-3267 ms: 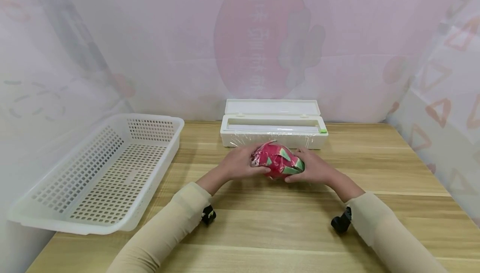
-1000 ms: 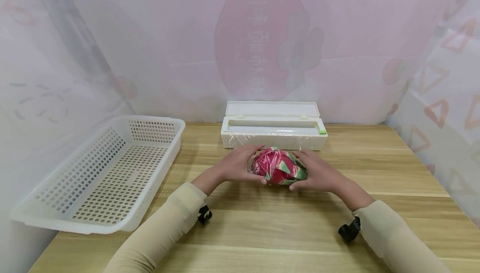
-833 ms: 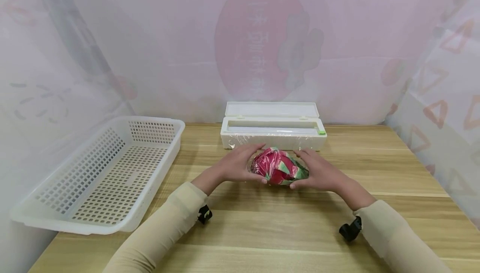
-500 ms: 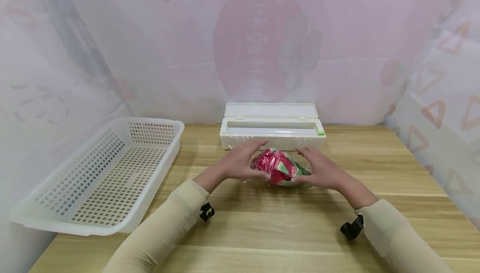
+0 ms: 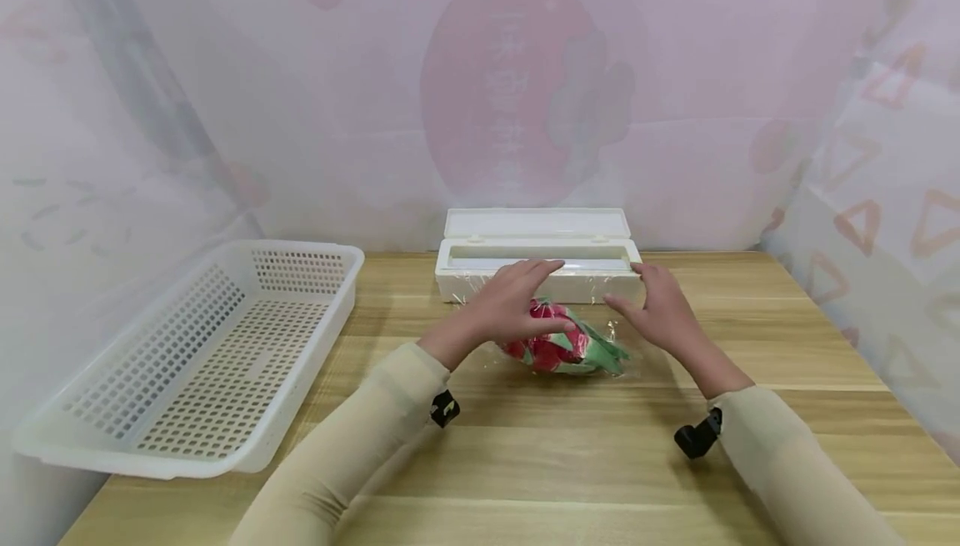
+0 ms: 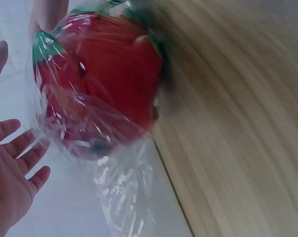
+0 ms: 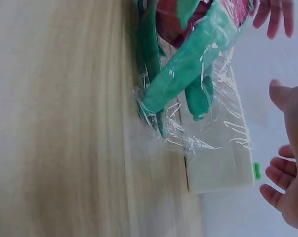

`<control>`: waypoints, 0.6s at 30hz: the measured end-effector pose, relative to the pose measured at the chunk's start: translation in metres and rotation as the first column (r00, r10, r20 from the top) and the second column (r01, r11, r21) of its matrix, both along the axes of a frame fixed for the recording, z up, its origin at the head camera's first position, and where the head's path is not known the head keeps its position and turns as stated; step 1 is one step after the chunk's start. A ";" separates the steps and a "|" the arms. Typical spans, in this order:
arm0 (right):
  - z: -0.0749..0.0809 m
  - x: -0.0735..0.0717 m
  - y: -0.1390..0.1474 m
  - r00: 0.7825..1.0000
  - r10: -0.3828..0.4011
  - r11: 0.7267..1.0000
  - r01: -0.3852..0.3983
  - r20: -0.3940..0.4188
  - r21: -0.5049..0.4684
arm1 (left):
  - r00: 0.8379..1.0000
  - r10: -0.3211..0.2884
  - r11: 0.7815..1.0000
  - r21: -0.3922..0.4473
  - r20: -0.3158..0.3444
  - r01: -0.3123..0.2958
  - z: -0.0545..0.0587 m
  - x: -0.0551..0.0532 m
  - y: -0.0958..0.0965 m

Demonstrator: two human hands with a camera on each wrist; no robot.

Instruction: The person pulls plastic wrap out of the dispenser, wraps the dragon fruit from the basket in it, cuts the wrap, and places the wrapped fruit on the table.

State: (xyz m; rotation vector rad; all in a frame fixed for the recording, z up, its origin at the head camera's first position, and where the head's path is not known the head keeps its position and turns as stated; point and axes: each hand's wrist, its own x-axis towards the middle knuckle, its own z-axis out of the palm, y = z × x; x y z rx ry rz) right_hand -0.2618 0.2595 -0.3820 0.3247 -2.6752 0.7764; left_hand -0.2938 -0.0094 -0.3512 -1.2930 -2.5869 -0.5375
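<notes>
A dragon fruit [image 5: 555,354], red with green leaf tips, lies on the table in clear plastic wrap. The wrap [image 7: 188,140] runs from it back to a white cling-film dispenser [image 5: 465,286], whose lid stands raised. My left hand [image 5: 513,304] is over the fruit's left side, fingers spread; in the left wrist view the left hand [image 6: 11,177] holds nothing. To the right of the fruit is my right hand [image 5: 660,308], its fingers extended near the dispenser's right end. The right wrist view shows that right hand [image 7: 297,163] apart from the fruit, close to a green slider [image 7: 257,171].
A white perforated plastic basket [image 5: 341,296] stands at the left of the wooden table [image 5: 525,463]. Printed cloth [image 5: 360,112] hangs behind and at both sides. A black camera [image 5: 697,436] is strapped at each wrist.
Both hands have let go of the wrapped dragon fruit, which now rests on the table. The left has moved right and forward over it; the right has moved away to the right and forward.
</notes>
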 end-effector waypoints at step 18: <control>-0.007 -0.031 0.004 0.972 -0.171 0.956 0.204 0.164 -0.213 | 0.998 -0.011 1.000 -0.022 -0.054 0.010 0.014 -0.002 0.070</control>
